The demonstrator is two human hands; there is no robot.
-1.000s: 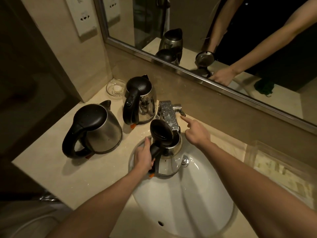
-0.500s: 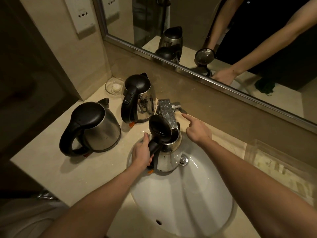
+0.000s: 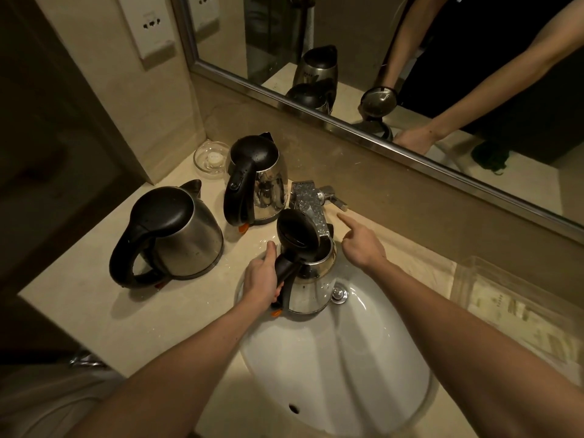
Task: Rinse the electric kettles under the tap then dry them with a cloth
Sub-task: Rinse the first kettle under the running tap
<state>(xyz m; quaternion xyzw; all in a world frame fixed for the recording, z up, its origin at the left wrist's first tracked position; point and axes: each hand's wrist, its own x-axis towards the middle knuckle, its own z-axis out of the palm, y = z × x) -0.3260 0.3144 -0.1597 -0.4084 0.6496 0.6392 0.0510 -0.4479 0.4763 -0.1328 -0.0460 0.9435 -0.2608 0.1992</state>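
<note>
A small steel kettle (image 3: 311, 290) with its black lid (image 3: 295, 230) flipped up stands upright in the white sink (image 3: 335, 368), its mouth right under the tap spout (image 3: 313, 210). My left hand (image 3: 262, 279) grips its black handle. My right hand (image 3: 361, 245) holds nothing; its index finger is stretched out and its tip is just below the tap lever (image 3: 336, 200). I cannot tell if it touches. No water stream is visible. On the counter to the left stand two more kettles, a large one (image 3: 180, 238) and a taller shiny one (image 3: 262, 184), lids down.
A glass dish (image 3: 211, 158) sits in the back left corner by the wall. A pale cloth (image 3: 410, 257) lies flat on the counter right of the sink, beside a clear tray (image 3: 512, 298). The mirror (image 3: 410, 74) runs along the back.
The kettle stays under the spout in my left hand. My right index finger has drawn back slightly from the tap lever.
</note>
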